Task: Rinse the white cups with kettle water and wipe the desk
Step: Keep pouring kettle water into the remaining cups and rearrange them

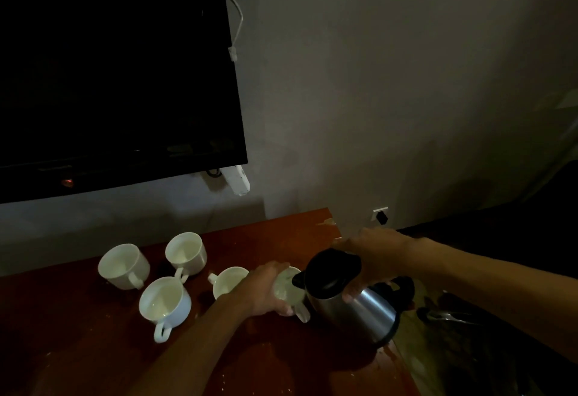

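Dim room, reddish wooden desk (281, 239) | left hand (266, 291) grips white cup (289, 286) | right hand (372, 258) holds tilted kettle (353, 298), spout at rim | four cups (164, 298) stand near, likely pending; wiping not begun

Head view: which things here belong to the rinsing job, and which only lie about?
Job: five white ceramic cups, steel kettle with black lid, red-brown wooden desk, both hands.
Lying about: black wall television, white power strip.
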Available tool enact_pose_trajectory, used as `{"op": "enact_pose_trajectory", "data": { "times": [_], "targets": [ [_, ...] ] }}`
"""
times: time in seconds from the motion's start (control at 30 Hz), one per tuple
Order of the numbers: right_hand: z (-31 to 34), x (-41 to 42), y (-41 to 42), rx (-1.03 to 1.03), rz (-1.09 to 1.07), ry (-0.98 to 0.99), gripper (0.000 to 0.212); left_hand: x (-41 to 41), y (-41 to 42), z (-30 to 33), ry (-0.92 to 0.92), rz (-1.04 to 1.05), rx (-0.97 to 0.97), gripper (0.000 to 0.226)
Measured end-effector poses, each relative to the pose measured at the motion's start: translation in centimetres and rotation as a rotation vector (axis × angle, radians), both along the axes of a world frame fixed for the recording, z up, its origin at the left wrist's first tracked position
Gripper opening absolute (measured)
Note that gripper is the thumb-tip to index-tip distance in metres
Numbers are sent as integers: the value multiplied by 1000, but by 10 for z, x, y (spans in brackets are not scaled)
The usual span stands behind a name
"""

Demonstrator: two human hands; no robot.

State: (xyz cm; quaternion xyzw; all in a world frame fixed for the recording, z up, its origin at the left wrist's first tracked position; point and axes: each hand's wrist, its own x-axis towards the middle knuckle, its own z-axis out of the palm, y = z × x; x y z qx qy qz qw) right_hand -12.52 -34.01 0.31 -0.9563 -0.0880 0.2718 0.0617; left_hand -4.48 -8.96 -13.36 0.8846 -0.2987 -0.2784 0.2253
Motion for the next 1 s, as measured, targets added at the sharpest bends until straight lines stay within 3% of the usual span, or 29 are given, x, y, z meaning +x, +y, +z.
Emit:
{"op": "enact_pose_trajectory", "data": {
  "times": [0.27, 0.57, 0.83, 1.0],
  "targets": [
    [-2, -3, -2, 3, -21, -5, 86, -3, 1, 1, 3, 13, 4, 109],
    [0, -18, -8, 19, -97, 6, 105, -4, -3, 6, -11, -123, 69, 115],
    [-1, -42, -12, 37, -142, -7, 107, -13, -13, 1, -116, -63, 16, 90],
    [-1, -59, -15, 74, -175, -51, 104, -25, -14, -1, -135, -34, 10, 95]
  ]
}}
